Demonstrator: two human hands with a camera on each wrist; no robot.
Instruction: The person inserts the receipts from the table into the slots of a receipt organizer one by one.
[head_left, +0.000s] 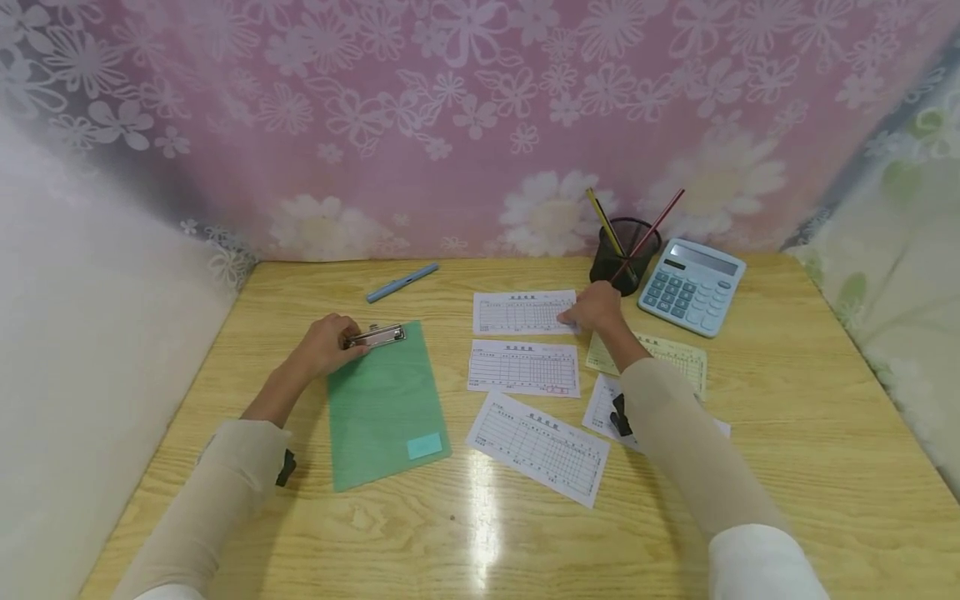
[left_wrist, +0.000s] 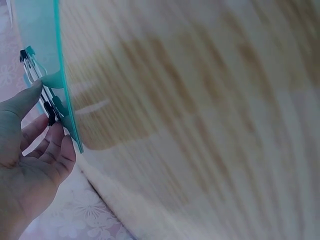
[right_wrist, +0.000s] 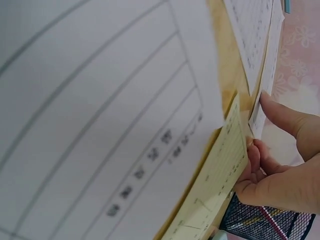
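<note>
My left hand (head_left: pixel 327 345) is at the top left corner of a green clipboard (head_left: pixel 386 400), its thumb on the metal clip (head_left: pixel 377 336). In the left wrist view the fingers (left_wrist: pixel 54 145) curl at the board's edge below the clip. At the back of the table, my right hand (head_left: pixel 597 307) has hold of the right end of a white printed form slip (head_left: pixel 521 312). Its thumb (right_wrist: pixel 280 116) lies on the paper, with the other fingers curled by the edge. More white slips (head_left: pixel 523 368) lie in front, and a yellow slip (head_left: pixel 678 360) is partly under the right forearm.
A blue pen (head_left: pixel 402 282) lies behind the clipboard. Behind my right hand stands a black mesh pencil cup (head_left: pixel 611 265) with pencils, beside a light blue calculator (head_left: pixel 692 287). A blue sticky note (head_left: pixel 424 446) is on the clipboard. A floral curtain (head_left: pixel 450 125) hangs behind the table.
</note>
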